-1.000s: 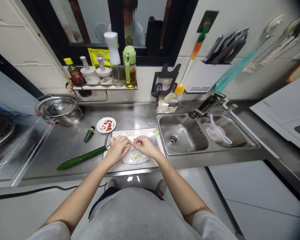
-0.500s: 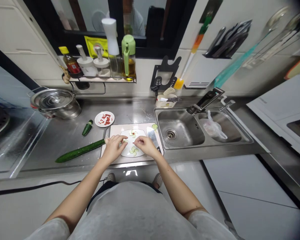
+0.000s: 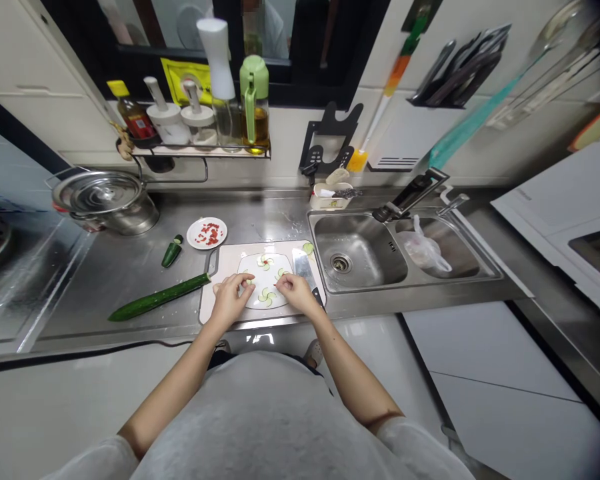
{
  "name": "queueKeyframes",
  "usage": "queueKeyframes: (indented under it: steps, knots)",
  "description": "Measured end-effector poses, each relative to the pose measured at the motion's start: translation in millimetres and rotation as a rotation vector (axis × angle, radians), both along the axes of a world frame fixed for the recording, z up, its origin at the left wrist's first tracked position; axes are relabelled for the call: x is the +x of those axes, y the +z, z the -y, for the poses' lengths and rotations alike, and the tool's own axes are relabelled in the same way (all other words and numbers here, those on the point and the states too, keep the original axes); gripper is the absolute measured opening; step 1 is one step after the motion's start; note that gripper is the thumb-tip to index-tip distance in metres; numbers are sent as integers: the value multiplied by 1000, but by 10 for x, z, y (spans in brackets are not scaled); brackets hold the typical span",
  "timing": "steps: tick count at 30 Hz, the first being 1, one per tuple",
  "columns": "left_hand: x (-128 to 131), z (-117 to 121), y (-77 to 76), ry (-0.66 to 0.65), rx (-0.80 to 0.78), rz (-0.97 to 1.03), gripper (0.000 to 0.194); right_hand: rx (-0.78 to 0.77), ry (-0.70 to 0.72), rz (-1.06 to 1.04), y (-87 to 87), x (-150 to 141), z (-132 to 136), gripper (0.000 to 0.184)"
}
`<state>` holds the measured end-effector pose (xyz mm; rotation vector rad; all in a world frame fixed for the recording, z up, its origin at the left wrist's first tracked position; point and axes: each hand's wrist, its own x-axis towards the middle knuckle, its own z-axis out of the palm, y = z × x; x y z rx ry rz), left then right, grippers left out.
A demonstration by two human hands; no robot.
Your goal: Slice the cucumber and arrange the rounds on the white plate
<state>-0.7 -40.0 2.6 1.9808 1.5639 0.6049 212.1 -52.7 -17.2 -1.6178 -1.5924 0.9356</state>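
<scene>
White plate (image 3: 261,280), at my twelve o'clock, bears cucumber flowers (image 3: 267,297); at its four, my right hand (image 3: 296,293) pinches a red bit (image 3: 275,285); at eight, my left hand's (image 3: 230,297) fingertips stand slightly parted. I judge I'm filling centres; next calls for gentle release.

Dark green is recorded for the long left cucumber (image 3: 159,298), red for diced bits (image 3: 209,233), pale green for slices (image 3: 267,297), white for the near plate (image 3: 263,279).
</scene>
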Motion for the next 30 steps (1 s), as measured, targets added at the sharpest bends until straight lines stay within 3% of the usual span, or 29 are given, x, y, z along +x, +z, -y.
queueKeyframes:
  steps: [5, 15, 30]
  knots:
    - [-22, 11, -91, 31, -59, -9, 24, -27, 12, 112, -113, 46, 38, 12]
    - [101, -57, -237, 24, -86, -116, 22, -82, 112, 417, -199, -197, 67, 17]
    - [272, -40, -396, -52, -168, -199, 20, -166, 176, 485, -214, -260, 39, 19]
